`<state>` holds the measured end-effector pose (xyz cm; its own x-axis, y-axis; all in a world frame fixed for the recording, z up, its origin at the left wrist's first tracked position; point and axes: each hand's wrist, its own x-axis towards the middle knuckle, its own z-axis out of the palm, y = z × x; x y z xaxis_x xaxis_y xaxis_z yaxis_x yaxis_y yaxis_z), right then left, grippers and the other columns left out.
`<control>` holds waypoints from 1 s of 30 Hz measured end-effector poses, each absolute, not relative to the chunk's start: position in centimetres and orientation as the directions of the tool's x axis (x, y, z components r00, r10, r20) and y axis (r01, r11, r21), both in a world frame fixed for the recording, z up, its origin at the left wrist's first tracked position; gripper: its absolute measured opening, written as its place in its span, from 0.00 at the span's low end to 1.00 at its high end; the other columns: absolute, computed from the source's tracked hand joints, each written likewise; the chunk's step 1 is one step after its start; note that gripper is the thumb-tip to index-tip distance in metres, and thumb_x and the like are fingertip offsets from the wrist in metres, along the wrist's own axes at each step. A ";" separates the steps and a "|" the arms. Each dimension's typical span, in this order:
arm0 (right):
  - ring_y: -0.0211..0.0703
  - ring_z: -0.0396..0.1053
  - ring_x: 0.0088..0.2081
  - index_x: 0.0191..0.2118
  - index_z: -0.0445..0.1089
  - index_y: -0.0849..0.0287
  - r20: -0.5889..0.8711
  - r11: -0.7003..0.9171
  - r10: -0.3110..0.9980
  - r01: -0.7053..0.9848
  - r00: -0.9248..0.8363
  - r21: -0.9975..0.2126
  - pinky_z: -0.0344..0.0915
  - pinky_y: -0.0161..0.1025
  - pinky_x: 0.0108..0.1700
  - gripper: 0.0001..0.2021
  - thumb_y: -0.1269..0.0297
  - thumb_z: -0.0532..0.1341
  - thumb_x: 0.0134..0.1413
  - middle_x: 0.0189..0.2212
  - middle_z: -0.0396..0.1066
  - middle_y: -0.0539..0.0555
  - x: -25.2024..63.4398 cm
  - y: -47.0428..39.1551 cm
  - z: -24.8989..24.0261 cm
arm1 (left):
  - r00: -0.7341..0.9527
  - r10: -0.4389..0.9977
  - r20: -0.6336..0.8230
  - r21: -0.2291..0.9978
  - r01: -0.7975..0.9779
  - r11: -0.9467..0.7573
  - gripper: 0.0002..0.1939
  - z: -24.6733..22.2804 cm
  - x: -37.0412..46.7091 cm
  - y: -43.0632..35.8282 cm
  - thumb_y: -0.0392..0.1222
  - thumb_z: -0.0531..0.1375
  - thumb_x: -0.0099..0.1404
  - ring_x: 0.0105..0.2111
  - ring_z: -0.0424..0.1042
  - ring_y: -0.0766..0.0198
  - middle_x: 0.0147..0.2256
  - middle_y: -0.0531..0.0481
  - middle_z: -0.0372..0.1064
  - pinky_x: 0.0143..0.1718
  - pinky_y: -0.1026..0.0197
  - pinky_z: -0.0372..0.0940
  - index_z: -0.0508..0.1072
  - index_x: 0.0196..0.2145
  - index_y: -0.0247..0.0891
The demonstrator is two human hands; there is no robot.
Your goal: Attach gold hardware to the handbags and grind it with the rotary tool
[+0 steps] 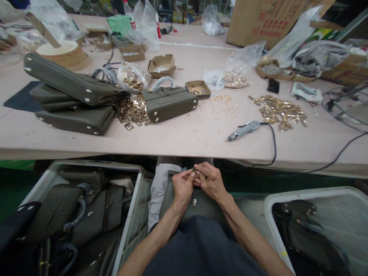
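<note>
A dark olive handbag lies across my lap, with a small metal fitting on its surface. Above it my left hand and my right hand meet, fingers pinched together. Between their fingertips sits a small dark metal piece, too small to make out fully. Both hands seem to grip it. Ahead on the table rests a grey electric screwdriver with a black cord, apart from my hands.
Stacked olive handbags and another handbag stand on the table beside loose gold buckles. More gold metal pieces lie at right. A bin of bags stands at my left, another bin at my right.
</note>
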<state>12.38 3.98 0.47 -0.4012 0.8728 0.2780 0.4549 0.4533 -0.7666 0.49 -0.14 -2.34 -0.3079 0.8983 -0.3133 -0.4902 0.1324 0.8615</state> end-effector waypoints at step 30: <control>0.70 0.69 0.52 0.58 0.64 0.71 0.294 -0.232 0.777 0.687 0.557 -0.689 0.60 0.62 0.59 0.38 0.51 0.71 0.46 0.42 0.74 0.71 21.9 19.0 6.6 | -0.297 0.920 -0.257 0.907 -0.403 0.123 0.19 -3.2 -0.1 -0.6 0.51 0.69 0.59 0.20 0.75 0.61 0.26 0.43 0.78 0.21 0.64 0.72 0.80 0.36 0.29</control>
<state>21.90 19.00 6.59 0.5572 0.7767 0.2936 0.6865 -0.2320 -0.6891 -0.10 -0.60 -3.21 -0.2970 0.9198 -0.2565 -0.4027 0.1229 0.9070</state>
